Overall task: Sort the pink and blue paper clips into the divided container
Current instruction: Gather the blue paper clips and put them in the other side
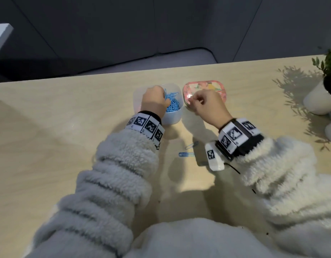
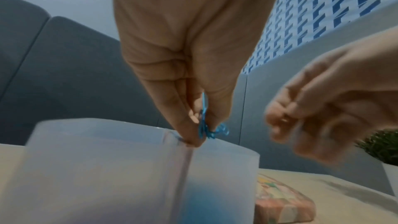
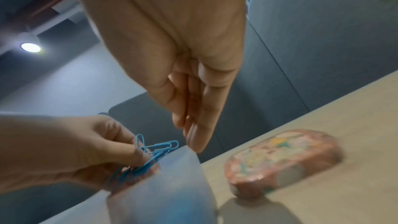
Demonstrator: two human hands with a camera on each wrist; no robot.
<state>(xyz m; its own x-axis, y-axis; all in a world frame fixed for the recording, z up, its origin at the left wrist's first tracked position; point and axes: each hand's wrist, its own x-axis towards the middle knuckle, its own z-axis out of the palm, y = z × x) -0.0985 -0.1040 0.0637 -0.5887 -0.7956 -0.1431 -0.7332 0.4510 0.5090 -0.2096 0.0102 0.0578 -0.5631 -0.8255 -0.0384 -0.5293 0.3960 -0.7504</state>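
Clips of blue wire [image 3: 155, 149] were pinched in a small bunch by the left hand [image 1: 155, 98], thumb and fingertips curled round them, directly above the right-hand compartment of the translucent divided container [image 1: 172, 118] at the upper centre of the head view. That compartment already held a heap of blue clips [image 1: 173, 106]. The left compartment lay hidden under the hand, so its contents could not be confirmed. The right hand [image 1: 207, 105], to the right of centre, hovered over the near-left corner of a floral pink tin [image 1: 219, 88]; its fingers were drawn together, but whether they held anything could not be determined. Two loose blue clips [image 1: 188, 150] remained on the table [image 1: 67, 127] in the middle of the frame, between the sleeves.

In my judgement the release should be made low, right of the divider [image 2: 183, 168], fingers opening fully so no clip catches on the rim or hooks onto another and falls outside. The two strays would still need collecting afterwards.
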